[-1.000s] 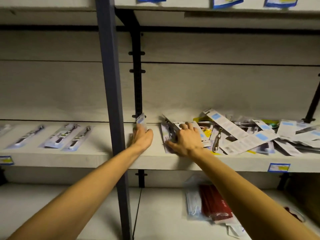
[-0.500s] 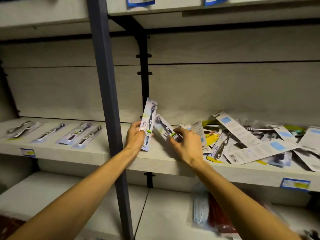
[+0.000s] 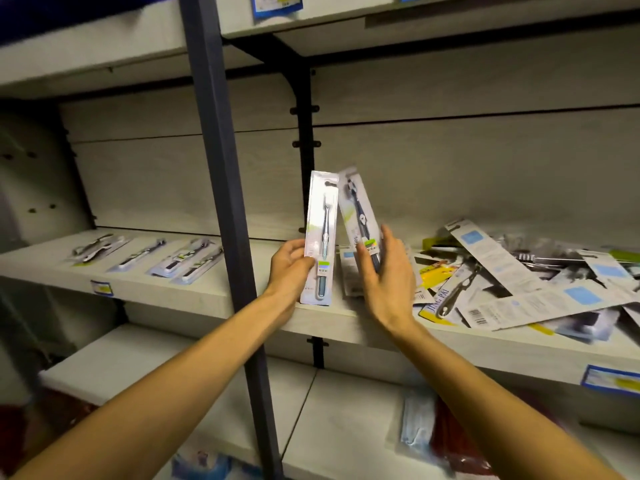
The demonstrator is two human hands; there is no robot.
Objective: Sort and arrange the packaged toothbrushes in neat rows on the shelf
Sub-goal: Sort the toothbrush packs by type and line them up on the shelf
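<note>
Head view: left hand [image 3: 289,263] pinches a light-handled toothbrush pack [image 3: 320,237], right hand [image 3: 388,275] grips a dark-handled pack [image 3: 360,216], both upright above the shelf [image 3: 242,299]. Sorting seems under way; next, each likely wants laying flat, aligned with the row [image 3: 152,254] at left.

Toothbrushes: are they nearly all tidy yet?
Not yet. A short row of packs already lies neat on the shelf left of the post. The left hand holds a pale pack; the right hand holds a dark pack. The big messy pile on the right still needs sorting.
</note>
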